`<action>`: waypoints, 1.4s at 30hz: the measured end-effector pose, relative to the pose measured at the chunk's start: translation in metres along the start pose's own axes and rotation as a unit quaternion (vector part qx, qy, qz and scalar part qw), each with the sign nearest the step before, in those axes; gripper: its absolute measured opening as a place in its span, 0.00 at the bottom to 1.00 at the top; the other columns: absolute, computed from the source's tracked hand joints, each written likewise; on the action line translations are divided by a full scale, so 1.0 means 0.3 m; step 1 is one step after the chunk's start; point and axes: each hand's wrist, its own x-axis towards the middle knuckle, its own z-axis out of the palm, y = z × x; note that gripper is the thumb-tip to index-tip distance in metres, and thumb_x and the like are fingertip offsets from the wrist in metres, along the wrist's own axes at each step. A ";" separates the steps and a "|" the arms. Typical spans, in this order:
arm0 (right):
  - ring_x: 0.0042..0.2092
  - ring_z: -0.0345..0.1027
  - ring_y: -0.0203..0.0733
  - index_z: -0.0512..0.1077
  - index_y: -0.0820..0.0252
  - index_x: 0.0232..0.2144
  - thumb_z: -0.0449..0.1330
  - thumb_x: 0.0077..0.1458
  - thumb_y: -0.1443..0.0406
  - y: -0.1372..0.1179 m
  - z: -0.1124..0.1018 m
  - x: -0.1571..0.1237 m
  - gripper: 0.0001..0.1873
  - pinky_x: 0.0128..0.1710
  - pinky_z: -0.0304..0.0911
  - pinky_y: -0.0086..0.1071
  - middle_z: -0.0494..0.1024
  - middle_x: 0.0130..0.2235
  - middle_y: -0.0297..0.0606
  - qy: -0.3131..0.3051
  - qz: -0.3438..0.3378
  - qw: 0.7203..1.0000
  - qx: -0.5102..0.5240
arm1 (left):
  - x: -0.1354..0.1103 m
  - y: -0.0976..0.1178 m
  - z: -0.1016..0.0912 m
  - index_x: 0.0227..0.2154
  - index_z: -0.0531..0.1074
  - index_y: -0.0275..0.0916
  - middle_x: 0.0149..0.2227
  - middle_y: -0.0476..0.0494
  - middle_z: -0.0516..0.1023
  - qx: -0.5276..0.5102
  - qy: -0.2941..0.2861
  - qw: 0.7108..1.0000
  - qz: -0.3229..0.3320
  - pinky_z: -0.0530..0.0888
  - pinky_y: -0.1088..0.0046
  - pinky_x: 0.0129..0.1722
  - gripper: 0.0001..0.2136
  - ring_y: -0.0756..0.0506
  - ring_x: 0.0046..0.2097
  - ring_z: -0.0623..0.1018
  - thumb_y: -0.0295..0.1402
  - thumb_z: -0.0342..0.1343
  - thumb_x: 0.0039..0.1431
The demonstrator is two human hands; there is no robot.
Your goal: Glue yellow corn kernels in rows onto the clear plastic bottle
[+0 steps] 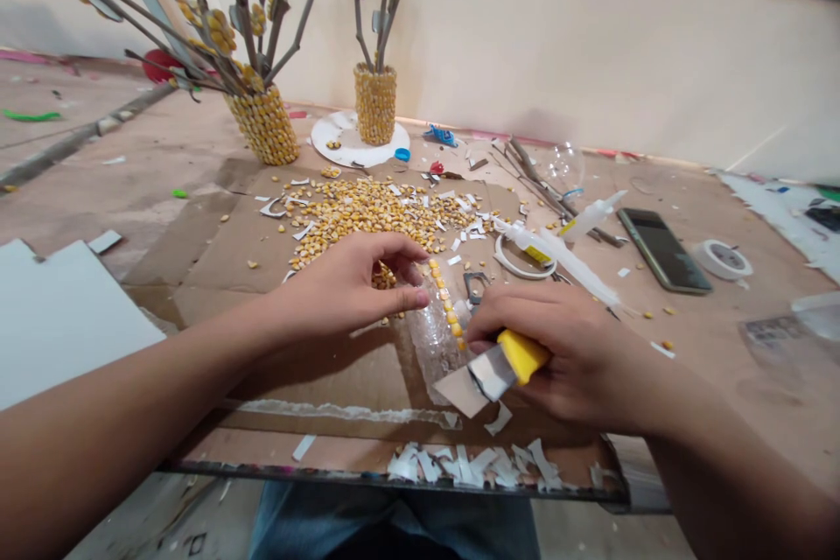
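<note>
head view, left hand (347, 280): thumb and fingers curved and spread, a gap between them, at the cylinder's upper left edge; contact unclear.
right hand (564, 346): fingers wrapped around a yellow-handled cutter with a broad metal blade (518, 359).
clear plastic cylinder (430, 341): between both hands, over the brown cardboard sheet (197, 280), bearing one row of yellow corn kernels (451, 312).
loose corn pile (367, 214): just beyond the left hand.
white paper scraps (486, 464): along the near table edge (262, 465).
</note>
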 end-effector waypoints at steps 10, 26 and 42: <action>0.29 0.69 0.37 0.76 0.56 0.35 0.63 0.65 0.63 0.044 0.008 0.036 0.05 0.28 0.65 0.30 0.76 0.28 0.31 0.115 0.219 0.962 0.113 | 0.006 -0.002 0.019 0.54 0.82 0.41 0.57 0.37 0.85 0.008 0.009 1.000 -0.005 0.75 0.51 0.64 0.19 0.36 0.59 0.82 0.42 0.66 0.64; 0.29 0.72 0.40 0.77 0.55 0.32 0.64 0.66 0.58 0.108 0.024 0.036 0.11 0.27 0.68 0.33 0.78 0.28 0.33 0.130 0.241 0.955 0.110 | -0.013 0.017 -0.155 0.37 0.81 0.40 0.41 0.43 0.84 0.244 -0.088 0.965 0.029 0.75 0.65 0.47 0.09 0.42 0.44 0.81 0.29 0.54 0.63; 0.31 0.70 0.41 0.76 0.54 0.31 0.64 0.63 0.53 0.083 0.002 0.042 0.14 0.30 0.66 0.34 0.76 0.29 0.35 0.122 0.314 0.931 0.137 | -0.016 -0.010 -0.071 0.35 0.81 0.38 0.36 0.42 0.80 0.337 -0.148 0.926 0.083 0.71 0.66 0.38 0.10 0.43 0.37 0.78 0.27 0.54 0.67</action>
